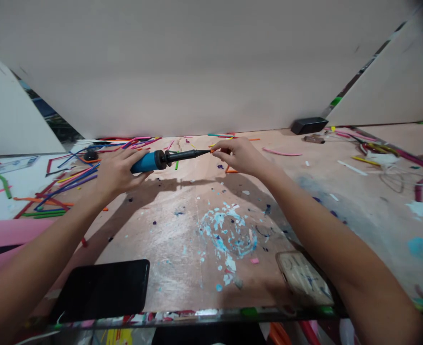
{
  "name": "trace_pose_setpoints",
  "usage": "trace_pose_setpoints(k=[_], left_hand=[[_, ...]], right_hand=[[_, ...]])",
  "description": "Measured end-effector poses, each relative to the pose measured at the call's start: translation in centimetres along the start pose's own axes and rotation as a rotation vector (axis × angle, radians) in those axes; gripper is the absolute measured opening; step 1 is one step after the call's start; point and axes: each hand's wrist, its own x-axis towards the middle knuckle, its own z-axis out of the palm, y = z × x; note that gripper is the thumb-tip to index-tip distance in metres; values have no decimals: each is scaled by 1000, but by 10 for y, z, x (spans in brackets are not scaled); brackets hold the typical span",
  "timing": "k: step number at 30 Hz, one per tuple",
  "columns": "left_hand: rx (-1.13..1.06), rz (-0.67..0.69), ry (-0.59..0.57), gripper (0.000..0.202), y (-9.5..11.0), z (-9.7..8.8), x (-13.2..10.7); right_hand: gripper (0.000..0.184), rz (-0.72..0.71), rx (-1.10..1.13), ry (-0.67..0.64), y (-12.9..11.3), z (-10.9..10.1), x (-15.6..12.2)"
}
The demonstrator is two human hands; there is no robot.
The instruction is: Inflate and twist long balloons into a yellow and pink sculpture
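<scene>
My left hand (120, 172) is wrapped round the blue handle of a soldering iron (148, 163). The iron is held level above the table, its dark barrel and pointed tip facing right. At that tip, my right hand (236, 153) pinches a small orange piece (211, 151) between thumb and fingertips. The piece seems to touch the tip, though most of it is hidden by the fingers. On the table just below the right hand is an orange strip (232, 170). A dark blue scrap (220, 166) lies close by.
Coloured strips (67, 184) are heaped at left. A black phone (103, 290) lies at front left, another phone (302, 278) at front right. Light-blue flakes (229, 230) stick to the tabletop. A black box (309, 125) stands by the white back panel (211, 67).
</scene>
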Motion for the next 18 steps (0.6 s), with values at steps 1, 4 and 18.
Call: trace_pose_setpoints(k=[1, 4, 18], left_hand=[[45, 17, -17, 56, 1, -1, -1], [119, 37, -29, 53, 3, -2, -2], [-470, -271, -176, 55, 89, 10, -5]], right_hand=[[22, -3, -6, -3, -1, 0, 0], [23, -8, -1, -4, -2, -1, 0], [15, -147, 123, 325, -31, -39, -1]])
